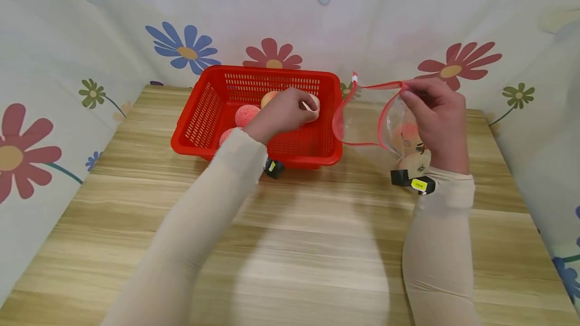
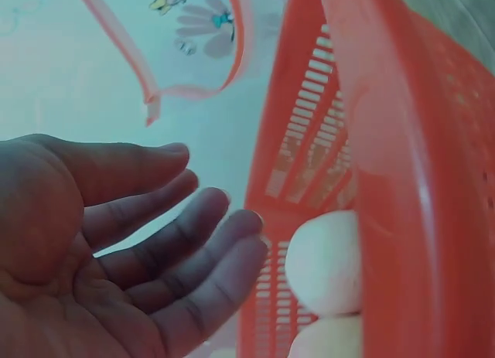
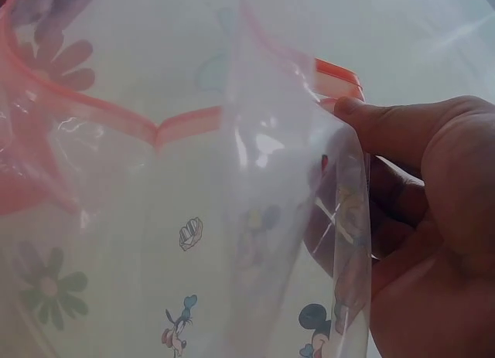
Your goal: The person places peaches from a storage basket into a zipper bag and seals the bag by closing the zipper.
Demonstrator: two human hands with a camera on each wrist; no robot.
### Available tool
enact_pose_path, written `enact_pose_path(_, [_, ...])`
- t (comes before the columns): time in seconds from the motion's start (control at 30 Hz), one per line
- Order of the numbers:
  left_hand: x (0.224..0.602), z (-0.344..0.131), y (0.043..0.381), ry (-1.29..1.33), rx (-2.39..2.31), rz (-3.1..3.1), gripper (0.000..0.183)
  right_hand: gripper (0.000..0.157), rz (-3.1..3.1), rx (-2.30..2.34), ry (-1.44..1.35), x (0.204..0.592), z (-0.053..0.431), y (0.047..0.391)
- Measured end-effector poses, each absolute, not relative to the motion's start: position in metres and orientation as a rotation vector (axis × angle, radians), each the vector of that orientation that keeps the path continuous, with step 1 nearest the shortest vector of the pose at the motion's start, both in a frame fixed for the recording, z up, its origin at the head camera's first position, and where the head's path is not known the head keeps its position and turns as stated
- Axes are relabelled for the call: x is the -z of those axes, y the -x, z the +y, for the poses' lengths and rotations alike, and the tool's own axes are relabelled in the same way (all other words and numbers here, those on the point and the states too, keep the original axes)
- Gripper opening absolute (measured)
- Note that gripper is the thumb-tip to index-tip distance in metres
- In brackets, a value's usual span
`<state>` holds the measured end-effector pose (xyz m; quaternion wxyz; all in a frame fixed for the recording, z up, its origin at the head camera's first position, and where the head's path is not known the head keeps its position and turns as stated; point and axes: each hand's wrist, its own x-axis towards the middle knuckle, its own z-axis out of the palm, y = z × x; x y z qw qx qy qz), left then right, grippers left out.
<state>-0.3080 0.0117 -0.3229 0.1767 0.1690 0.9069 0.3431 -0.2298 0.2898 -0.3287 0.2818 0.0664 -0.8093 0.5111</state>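
My left hand (image 1: 284,110) is over the right part of a red plastic basket (image 1: 303,159), its fingers loosely bent. The left wrist view shows nothing between thumb and fingers. Beneath the hand is a pale round, peach-like fruit (image 1: 312,110), partly hidden. A pink one (image 1: 248,115) lies further left in the basket, with others partly covered by my arm. My right hand (image 1: 439,117) pinches the red-edged rim of a clear plastic bag (image 3: 193,180) printed with cartoon figures. Its mouth gapes toward the basket. Round peach-coloured fruit (image 1: 406,136) shows low in the bag, partly behind the hand.
A wood-grain table (image 1: 308,245) lies under everything. Behind it and at both sides hangs a pale flower-printed cloth (image 1: 385,24). The basket's right wall stands close to the bag's mouth.
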Motion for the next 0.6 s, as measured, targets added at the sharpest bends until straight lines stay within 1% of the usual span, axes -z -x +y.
enact_pose_path(0.23, [0.322,-0.011,0.305,-0.428,-0.906,2.603,0.033,0.026,-2.194,-1.367,-0.162,0.329,0.289,0.231])
enact_pose_path(0.47, [0.324,-0.033,0.300,-0.378,-0.915,2.617,0.033,0.026,-2.200,-1.368,-0.155,0.330,0.289,0.230])
enact_pose_path(0.6, [0.323,-0.044,0.299,-0.328,-0.874,2.625,0.040,0.026,-2.203,-1.364,-0.158,0.329,0.288,0.230])
